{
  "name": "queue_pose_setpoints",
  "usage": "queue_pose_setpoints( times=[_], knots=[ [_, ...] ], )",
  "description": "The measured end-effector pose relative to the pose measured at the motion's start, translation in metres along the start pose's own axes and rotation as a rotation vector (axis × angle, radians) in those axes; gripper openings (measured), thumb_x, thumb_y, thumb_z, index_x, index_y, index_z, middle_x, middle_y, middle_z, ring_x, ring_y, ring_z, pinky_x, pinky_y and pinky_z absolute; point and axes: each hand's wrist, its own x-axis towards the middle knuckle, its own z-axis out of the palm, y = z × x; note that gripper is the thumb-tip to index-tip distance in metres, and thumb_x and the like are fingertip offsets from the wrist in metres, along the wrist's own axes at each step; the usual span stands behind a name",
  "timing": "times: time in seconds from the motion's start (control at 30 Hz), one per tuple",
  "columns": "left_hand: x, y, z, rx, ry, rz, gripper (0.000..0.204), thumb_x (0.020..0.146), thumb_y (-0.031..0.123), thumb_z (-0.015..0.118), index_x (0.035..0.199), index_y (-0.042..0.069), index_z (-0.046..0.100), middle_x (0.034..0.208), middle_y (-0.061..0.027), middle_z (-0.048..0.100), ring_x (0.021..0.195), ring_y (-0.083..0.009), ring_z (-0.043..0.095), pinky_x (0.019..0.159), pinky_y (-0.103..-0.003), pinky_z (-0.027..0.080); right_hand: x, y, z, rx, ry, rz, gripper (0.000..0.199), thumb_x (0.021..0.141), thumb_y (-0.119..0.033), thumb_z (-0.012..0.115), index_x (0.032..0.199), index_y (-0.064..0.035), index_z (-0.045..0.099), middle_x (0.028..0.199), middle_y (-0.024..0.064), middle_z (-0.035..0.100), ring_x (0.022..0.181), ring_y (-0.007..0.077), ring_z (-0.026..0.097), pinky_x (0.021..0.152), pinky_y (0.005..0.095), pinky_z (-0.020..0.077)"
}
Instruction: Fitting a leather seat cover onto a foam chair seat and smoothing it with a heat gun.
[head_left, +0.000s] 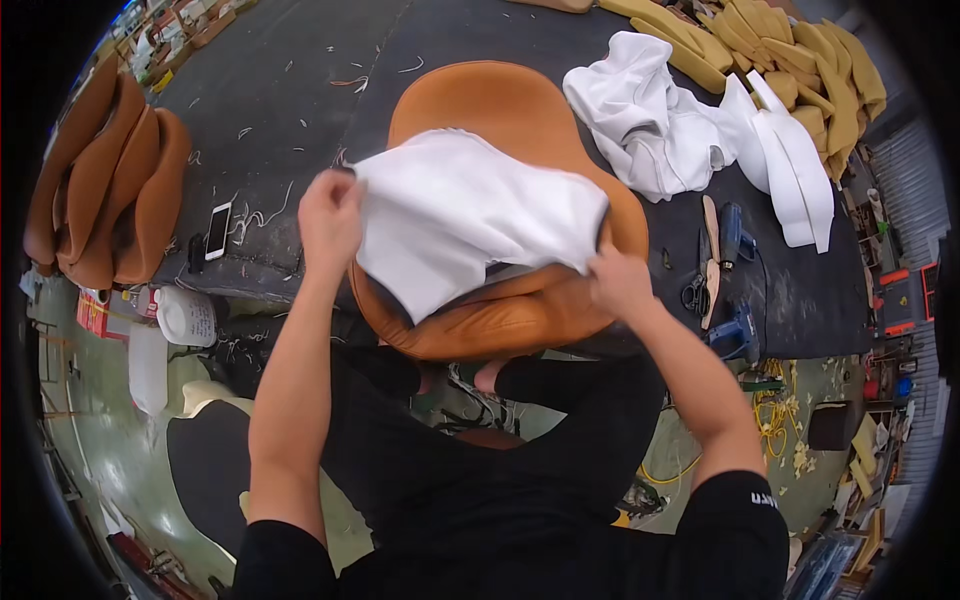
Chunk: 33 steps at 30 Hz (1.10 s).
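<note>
A tan upholstered seat shell (490,90) lies at the table's near edge, in front of my body. Across its middle is spread a white fabric cover (480,200) with a dark edge. My left hand (332,218) pinches the cover's upper left corner, slightly raised. At the cover's right end, my right hand (620,282) has its fingers closed on the edge, close to the shell's right side. Folds show in the tan covering along the shell's near part. The white fabric hides the shell's centre.
Crumpled white covers (650,120) and white shaped pieces (795,175) lie at the right, before yellow foam pieces (780,50). Scissors (697,290) and blue power tools (738,238) sit near the right edge. Tan curved shells (110,190) and a phone (218,232) are left.
</note>
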Motion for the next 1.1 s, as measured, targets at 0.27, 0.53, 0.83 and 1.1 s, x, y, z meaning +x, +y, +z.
queue_pose_setpoints(
  times=[0.27,0.53,0.83,1.1],
  knots=[
    [-0.021,0.105,0.108,-0.567,-0.253,-0.006,0.016,0.100,0.017,0.066,0.095,0.002,0.063,0.083,-0.0034,0.063,0.075,-0.0131,0.057,0.067,-0.031,0.047,-0.094,-0.032,0.004,0.261,-0.122,-0.039,0.023,0.083,-0.014,0.067,0.103,-0.0071,0.076,0.092,0.0204,0.074,0.087,0.0405,0.072,0.077,0.0500,0.0582],
    [-0.017,0.037,0.048,0.247,0.200,0.114,0.022,0.097,0.015,0.063,0.112,-0.001,0.062,0.117,-0.0198,0.067,0.109,-0.0346,0.064,0.093,-0.043,0.049,0.095,-0.008,-0.039,0.614,0.213,0.073,0.019,0.087,-0.019,0.071,0.101,-0.0057,0.074,0.094,0.0171,0.075,0.092,0.0363,0.072,0.080,0.0457,0.0557],
    [-0.186,0.040,0.122,0.145,-0.853,0.625,0.072,0.086,0.023,0.077,0.146,-0.004,0.048,0.152,-0.0225,0.050,0.142,-0.0389,0.048,0.116,-0.054,0.038,0.260,-0.060,0.019,0.275,0.016,0.367,0.048,0.087,-0.030,0.068,0.124,0.0010,0.068,0.129,0.0204,0.070,0.122,0.0348,0.066,0.102,0.0402,0.0529],
    [-0.190,0.017,0.129,0.200,-0.727,0.780,0.046,0.087,0.015,0.064,0.128,-0.005,0.064,0.138,-0.0199,0.062,0.126,-0.0341,0.059,0.091,-0.042,0.050,0.276,-0.036,-0.040,0.535,0.893,-0.175,0.023,0.083,-0.009,0.066,0.102,-0.0065,0.077,0.105,0.0151,0.074,0.090,0.0365,0.070,0.082,0.0399,0.0567]
  ],
)
